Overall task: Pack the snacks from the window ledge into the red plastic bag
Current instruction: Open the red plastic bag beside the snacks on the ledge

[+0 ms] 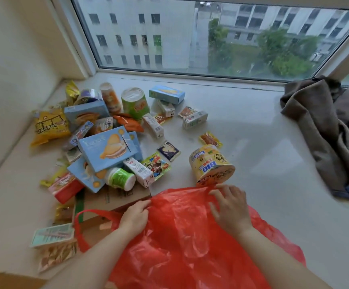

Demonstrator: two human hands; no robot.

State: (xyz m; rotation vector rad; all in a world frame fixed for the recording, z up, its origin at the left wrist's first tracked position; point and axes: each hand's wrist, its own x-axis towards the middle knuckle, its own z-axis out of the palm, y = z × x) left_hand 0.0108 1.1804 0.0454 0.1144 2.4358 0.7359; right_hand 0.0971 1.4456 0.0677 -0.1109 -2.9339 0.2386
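Your left hand (137, 215) pinches the red plastic bag (190, 236) while your right hand (229, 207) lies spread on it; open its mouth before loading snacks (107, 147).

You are in a home, likely an upper-floor room: beyond your hands a wide stone window ledge (252, 130) meets a window (211, 34) overlooking apartment blocks and trees, and a brown coat (323, 130) lies crumpled to your right.
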